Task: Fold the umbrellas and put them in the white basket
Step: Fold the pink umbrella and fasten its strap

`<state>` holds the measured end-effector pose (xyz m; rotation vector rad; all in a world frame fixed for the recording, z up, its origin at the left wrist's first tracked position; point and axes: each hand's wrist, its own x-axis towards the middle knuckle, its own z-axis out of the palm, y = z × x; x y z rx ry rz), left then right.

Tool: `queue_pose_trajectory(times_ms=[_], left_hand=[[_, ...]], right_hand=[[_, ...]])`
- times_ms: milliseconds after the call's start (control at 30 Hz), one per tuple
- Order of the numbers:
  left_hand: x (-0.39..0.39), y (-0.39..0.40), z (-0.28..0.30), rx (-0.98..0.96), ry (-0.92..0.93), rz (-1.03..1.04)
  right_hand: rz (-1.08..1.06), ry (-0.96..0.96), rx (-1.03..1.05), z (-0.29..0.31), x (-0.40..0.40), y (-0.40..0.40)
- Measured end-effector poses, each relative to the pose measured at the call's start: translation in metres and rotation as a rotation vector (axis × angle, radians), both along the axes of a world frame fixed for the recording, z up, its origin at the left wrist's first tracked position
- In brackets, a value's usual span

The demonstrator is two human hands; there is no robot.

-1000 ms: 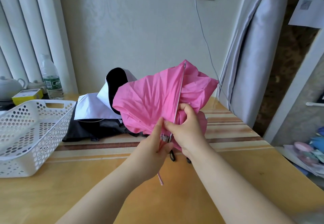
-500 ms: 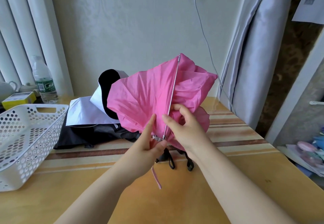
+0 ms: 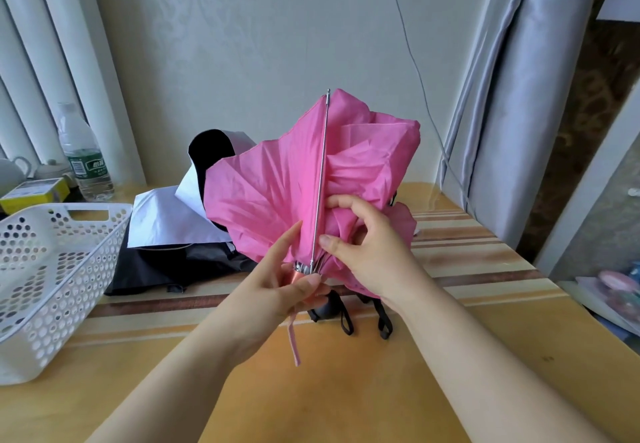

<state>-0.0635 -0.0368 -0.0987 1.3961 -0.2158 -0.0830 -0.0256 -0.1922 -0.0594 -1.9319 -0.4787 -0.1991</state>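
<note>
Two hands meet over the middle of the counter (image 3: 346, 390) in the head view, both busy with a pink umbrella (image 3: 270, 196) that we hold upright above the wood. Our left hand (image 3: 277, 290) has its grip clenched round the base of the umbrella, thumb and fingers wrapped where the ribs gather, index finger stretched up along the cloth. A pink strap (image 3: 294, 345) hangs down from under this hand. Our right hand (image 3: 367, 252) grips a bunch of the pink cloth, fingers curled into the folds, thumb lying next to a thin metal rib (image 3: 322, 179) that runs up to the canopy's top edge. The canopy is partly collapsed and crumpled.

Behind the pink one, toward the far edge of the counter, a black and white umbrella (image 3: 166, 231) lies loosely spread. Black straps (image 3: 346, 318) lie on the counter just below our hands. At the left edge of the counter stands the white basket (image 3: 62, 269), well apart from the pink umbrella. At the far left corner we see a water bottle (image 3: 85, 162), a yellow box (image 3: 34, 189) and a white teapot (image 3: 12, 174). A grey cable (image 3: 415, 71) runs down the wall.
</note>
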Motion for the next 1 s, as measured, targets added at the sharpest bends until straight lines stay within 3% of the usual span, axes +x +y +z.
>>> queue_pose_trajectory(times_ms=[167, 300, 567, 767, 933, 1000], left_hand=[[-0.001, 0.005, 0.0, -0.066, 0.04, -0.05], [-0.002, 0.007, -0.002, -0.078, 0.041, -0.081], [-0.01, 0.002, -0.001, 0.274, -0.147, -0.001], [-0.009, 0.006, -0.003, 0.191, -0.054, 0.064], [-0.013, 0.004, -0.006, 0.144, -0.064, 0.129], [-0.013, 0.002, -0.005, 0.138, -0.09, 0.167]], right_hand=[[-0.002, 0.043, 0.082, -0.003, -0.003, 0.001], [0.008, 0.082, 0.03, -0.005, -0.002, 0.002], [-0.015, 0.024, -0.044, 0.0, -0.009, 0.008], [0.009, 0.127, 0.079, -0.006, -0.015, 0.007], [0.058, 0.136, -0.042, -0.001, -0.019, 0.002], [-0.076, 0.047, -0.137, 0.001, -0.025, 0.0]])
